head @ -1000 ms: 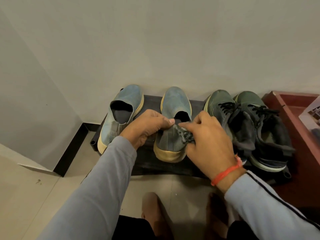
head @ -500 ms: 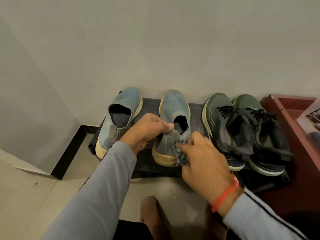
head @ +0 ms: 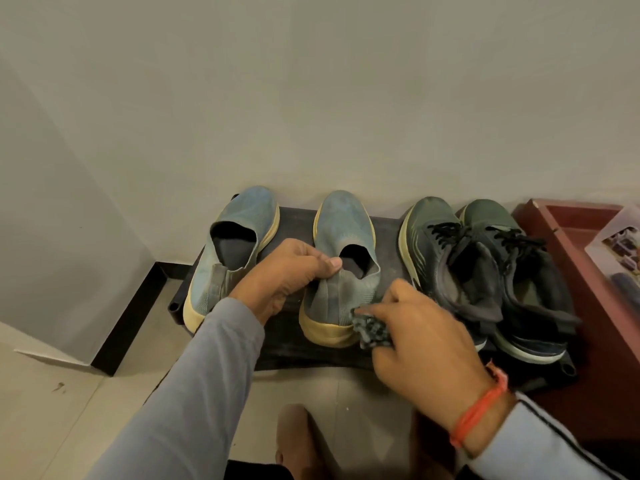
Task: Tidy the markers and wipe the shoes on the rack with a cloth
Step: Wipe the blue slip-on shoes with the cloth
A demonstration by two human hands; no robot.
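A: Shoes first. Blue knit slip-on shoe with yellow sole (head: 341, 268), second from left on the low black rack (head: 388, 244). Left hand (head: 287, 271) pinches its heel collar, thumb on top; the knit folds under the pinch, so I judge it soft, light and easily collapsed.

B: Best hold?

A: Probably the heel collar, as now, or the firmer rubber sole. The upper would give way under a hard rub unless braced.

B: Right hand?

A: Right hand (head: 420, 336) is curled round a small dark mottled cloth (head: 372, 330), bunched, pressed at the heel side where knit meets sole.

B: Others?

A: Matching blue knit slip-on (head: 235, 251) at far left, untouched. Pair of dark green lace-up trainers (head: 485, 268) to the right, side by side, laces loose; stiffer looking.

B: Containers?

A: Red-brown wooden tray (head: 568, 244) just right of the rack. Inside, a clear plastic packet (head: 620, 244) with something dark beneath; possibly markers, cannot tell.
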